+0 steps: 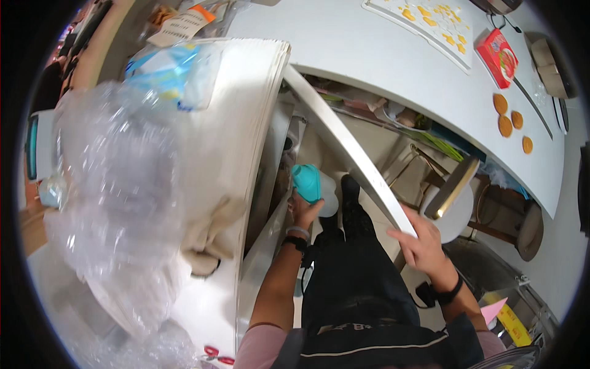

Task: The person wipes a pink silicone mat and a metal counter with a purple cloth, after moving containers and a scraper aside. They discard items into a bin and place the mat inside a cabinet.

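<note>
My left hand (304, 210) is closed around a translucent white bottle (330, 195) with a teal top (305, 181), held low beside the cabinet opening. With my right hand (424, 241) I grip the near end of a white cabinet door (353, 150), which stands swung out at an angle below the counters. The thumb and fingers lie over its edge. Part of the cabinet's inside (270, 178) shows left of the bottle, dark and hard to make out.
Crumpled clear plastic (123, 172), beige gloves (212, 237) and red-handled scissors (218, 355) lie on the left counter. A white tray with yellow pieces (430, 27), a red box (499, 58) and round orange-brown pieces (505, 126) are on the far counter. A chair (452, 190) stands at right.
</note>
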`<state>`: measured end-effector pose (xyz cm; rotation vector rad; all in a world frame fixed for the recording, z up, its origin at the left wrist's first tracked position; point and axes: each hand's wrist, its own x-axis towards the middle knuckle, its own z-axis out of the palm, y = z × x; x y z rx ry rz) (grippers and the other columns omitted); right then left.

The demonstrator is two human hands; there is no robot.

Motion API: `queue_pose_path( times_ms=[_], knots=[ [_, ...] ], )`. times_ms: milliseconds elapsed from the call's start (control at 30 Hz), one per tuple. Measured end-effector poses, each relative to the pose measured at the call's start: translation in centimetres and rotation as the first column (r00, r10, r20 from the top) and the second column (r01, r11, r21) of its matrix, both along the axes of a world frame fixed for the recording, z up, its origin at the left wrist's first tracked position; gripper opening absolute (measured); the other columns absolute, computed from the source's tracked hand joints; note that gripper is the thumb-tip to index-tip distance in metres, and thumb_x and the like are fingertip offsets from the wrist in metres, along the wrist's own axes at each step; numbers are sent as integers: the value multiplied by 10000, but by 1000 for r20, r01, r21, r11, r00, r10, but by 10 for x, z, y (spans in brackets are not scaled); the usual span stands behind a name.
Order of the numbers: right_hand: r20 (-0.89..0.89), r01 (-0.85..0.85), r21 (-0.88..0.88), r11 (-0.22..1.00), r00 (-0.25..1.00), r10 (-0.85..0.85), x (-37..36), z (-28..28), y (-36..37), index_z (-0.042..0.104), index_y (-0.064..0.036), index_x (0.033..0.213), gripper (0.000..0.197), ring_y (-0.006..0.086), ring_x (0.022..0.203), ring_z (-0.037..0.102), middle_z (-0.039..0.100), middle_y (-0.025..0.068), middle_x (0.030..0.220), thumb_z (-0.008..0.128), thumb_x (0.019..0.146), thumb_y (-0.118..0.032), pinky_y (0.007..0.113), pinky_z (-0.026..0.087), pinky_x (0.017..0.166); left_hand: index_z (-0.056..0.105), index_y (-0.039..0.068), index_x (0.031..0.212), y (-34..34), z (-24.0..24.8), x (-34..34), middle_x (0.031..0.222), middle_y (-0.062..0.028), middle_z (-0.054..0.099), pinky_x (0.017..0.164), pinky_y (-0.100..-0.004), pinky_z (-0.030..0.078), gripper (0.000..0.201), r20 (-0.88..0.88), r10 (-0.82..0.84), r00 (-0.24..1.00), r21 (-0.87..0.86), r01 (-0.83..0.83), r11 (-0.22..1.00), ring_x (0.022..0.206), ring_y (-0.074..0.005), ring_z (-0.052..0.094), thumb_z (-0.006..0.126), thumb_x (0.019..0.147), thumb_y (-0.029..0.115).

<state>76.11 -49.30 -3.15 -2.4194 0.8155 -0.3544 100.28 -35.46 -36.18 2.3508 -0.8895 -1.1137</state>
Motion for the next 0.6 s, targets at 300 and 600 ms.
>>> queue_pose_path(
  times_ms=[300,600],
  knots=[
    [-27,-153,89,984,987,156,-20,-7,-34,680,-296,932,340,291,866,618,496,162,1167,704,627,-147,305,498,588,185,-8,1309,-128,-187,53,1220,-290,277,926,-492,283,1039,-258,512,819,36,-521,852,1102,-404,317,748,559,440],
    [-357,231,450,863,932,-63,-30,-2,-30,536,-70,1106,691,333,865,604,602,148,999,841,550,-345,406,460,744,253,-4,1198,-161,-241,68,1114,-254,334,841,-452,305,857,-248,640,727,26,-656,755,999,-357,356,725,606,397]
  ],
)
